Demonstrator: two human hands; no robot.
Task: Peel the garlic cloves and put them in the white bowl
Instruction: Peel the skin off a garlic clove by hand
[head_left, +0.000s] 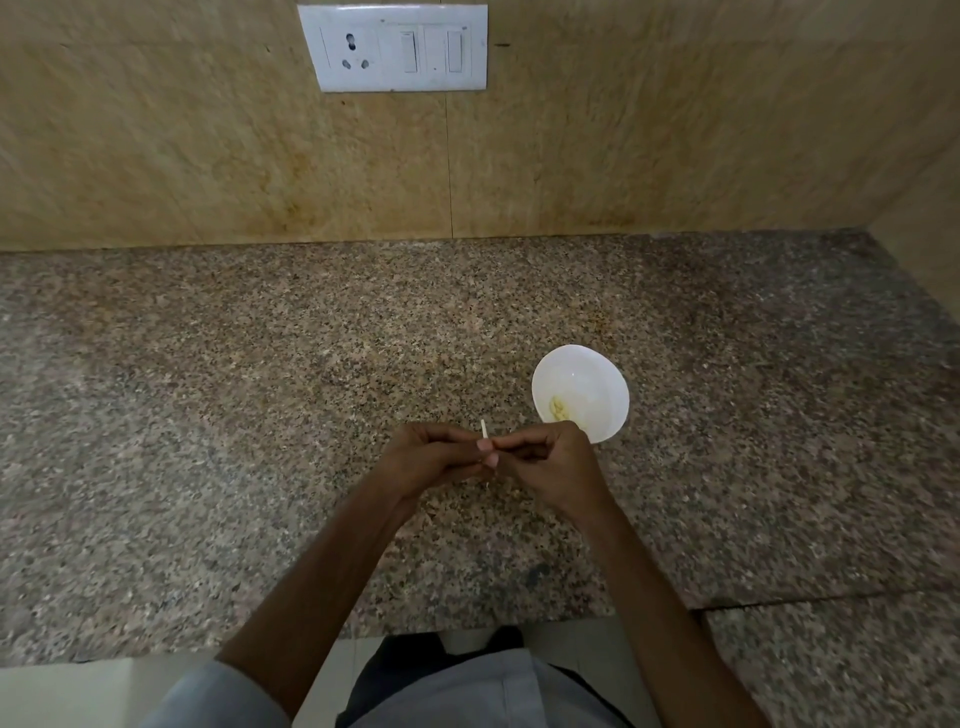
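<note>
On the tan wall, a white switch plate (393, 48) sits above the speckled granite counter (208, 415). Your left hand (431, 457) curls inward, its fingertips meeting those of your right hand (553, 470). Both pinch one garlic clove (483, 429), and only a pale sliver shows above the fingers. Your right knuckles hide part of the white bowl (597, 374), which holds peeled cloves (558, 409).

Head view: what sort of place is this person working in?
Most likely a home kitchen: a speckled stone counter, a tiled wall with a switch plate, and a white bowl holding peeled garlic. The left hand and right hand pinch a clove near it.
</note>
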